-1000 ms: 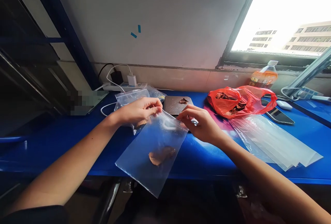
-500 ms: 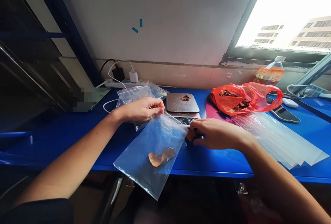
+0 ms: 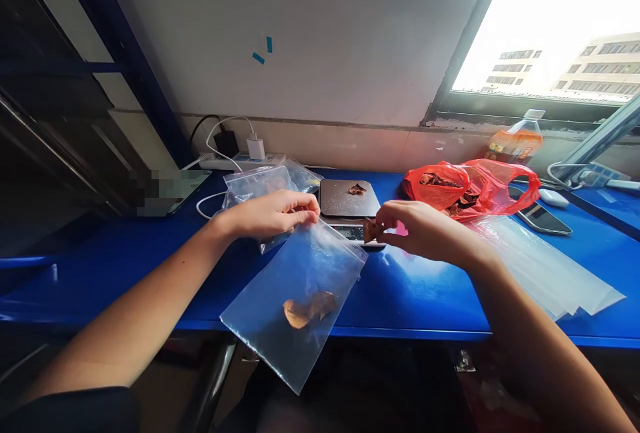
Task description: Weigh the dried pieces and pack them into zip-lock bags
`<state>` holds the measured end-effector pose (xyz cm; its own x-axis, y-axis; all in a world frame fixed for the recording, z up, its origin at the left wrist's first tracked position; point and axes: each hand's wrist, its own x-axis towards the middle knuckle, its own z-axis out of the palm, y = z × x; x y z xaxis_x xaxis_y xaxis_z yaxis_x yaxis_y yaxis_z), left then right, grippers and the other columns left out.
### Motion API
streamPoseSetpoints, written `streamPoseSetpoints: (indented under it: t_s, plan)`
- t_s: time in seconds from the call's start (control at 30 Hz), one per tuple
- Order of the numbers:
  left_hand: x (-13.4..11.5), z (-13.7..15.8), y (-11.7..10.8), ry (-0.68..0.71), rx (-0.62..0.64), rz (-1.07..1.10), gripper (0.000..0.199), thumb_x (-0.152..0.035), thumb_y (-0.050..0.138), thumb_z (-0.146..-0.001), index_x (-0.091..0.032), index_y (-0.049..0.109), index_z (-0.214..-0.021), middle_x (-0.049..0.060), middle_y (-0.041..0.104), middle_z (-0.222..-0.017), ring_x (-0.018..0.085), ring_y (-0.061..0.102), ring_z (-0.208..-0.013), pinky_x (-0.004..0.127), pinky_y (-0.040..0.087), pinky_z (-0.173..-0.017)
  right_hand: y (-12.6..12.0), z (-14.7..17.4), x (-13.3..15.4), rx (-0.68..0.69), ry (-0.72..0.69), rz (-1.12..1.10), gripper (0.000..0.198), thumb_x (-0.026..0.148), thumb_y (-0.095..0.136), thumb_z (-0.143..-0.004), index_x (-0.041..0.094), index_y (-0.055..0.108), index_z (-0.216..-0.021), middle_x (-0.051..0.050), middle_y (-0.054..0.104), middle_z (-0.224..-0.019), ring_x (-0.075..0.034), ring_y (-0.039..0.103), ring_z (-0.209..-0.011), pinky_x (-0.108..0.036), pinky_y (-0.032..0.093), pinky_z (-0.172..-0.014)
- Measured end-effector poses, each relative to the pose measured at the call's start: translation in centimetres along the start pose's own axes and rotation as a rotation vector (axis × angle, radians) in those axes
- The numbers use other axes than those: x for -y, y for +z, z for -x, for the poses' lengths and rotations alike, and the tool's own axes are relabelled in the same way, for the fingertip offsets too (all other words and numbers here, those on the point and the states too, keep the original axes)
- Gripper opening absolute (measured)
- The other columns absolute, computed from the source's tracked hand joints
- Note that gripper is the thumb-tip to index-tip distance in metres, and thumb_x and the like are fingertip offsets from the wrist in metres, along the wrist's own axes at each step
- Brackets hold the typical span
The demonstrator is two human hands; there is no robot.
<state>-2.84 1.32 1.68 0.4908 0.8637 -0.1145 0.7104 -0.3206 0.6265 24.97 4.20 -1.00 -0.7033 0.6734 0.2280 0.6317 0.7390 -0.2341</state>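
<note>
My left hand [image 3: 280, 212] pinches the top edge of a clear zip bag [image 3: 270, 313], which hangs tilted over the front of the blue desk. Inside the bag lie curled brown dried slices [image 3: 298, 314]. My right hand [image 3: 415, 228] is closed on a small brown dried piece [image 3: 371, 230], just right of the bag's mouth and in front of the scale's display. Behind both hands stands a kitchen scale [image 3: 337, 201] with a metal plate; one dried piece [image 3: 357, 189] and some crumbs rest on it.
A red plastic bag [image 3: 505, 183] of dried pieces sits at the right, near a drink bottle [image 3: 517, 140]. Flat clear bags [image 3: 550, 270] and a phone [image 3: 543, 217] lie there too. Filled clear bags [image 3: 255, 183] and a power strip [image 3: 273, 160] are at the left back.
My right hand has risen slightly from beside the bag's mouth to in front of the scale, with the dried piece now showing in its fingers. My left hand stays on the bag.
</note>
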Motion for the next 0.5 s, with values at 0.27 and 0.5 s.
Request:
streamPoseSetpoints:
  t_s: [0.27, 0.5]
  plan:
    - [-0.6, -0.2, 0.8, 0.075, 0.013, -0.08, 0.025, -0.035, 0.044, -0.091, -0.016, 0.061, -0.089, 0.003, 0.063, -0.085, 0.016, 0.054, -0.078, 0.026, 0.037, -0.066, 0.9, -0.3, 1.4, -0.042, -0.071, -0.107, 0.002, 0.023, 0.062, -0.085, 0.022, 0.063, -0.086, 0.0, 0.068, -0.087, -0.013, 0.062, -0.079, -0.024, 0.047, -0.066]
    - [-0.5, -0.3, 1.0, 0.086, 0.014, -0.078, 0.024, -0.034, 0.045, -0.091, -0.016, 0.061, -0.089, 0.002, 0.062, -0.083, 0.016, 0.054, -0.076, 0.025, 0.037, -0.064, 1.2, -0.2, 2.5, 0.034, -0.158, -0.282, 0.008, 0.021, 0.063, -0.083, 0.021, 0.063, -0.091, 0.0, 0.07, -0.09, -0.013, 0.064, -0.08, -0.025, 0.05, -0.071]
